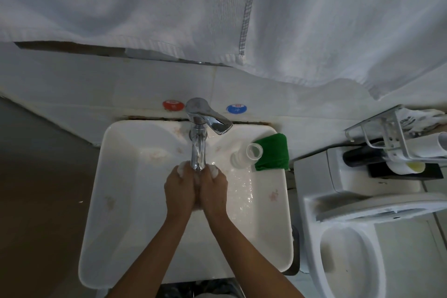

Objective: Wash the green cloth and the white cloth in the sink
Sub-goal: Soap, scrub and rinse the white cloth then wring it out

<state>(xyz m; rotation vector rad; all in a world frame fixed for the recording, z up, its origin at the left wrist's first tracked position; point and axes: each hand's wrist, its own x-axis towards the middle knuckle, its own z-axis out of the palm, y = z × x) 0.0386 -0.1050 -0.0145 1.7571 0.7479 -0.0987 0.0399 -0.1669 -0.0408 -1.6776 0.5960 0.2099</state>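
My left hand [180, 186] and my right hand [212, 187] are pressed together under the chrome tap [198, 150] over the white sink [116, 201]. Both are closed on a bunched white cloth [214, 171], of which only small parts show at the fingertips. Water runs over it and spreads to the right of the basin. The green cloth [272, 152] lies folded on the sink's back right corner, apart from my hands.
A small clear bottle [246, 156] lies on the sink rim beside the green cloth. A large white towel [217, 7] hangs above. A toilet [350, 249] stands at the right, with a wire rack [391, 138] holding items behind it.
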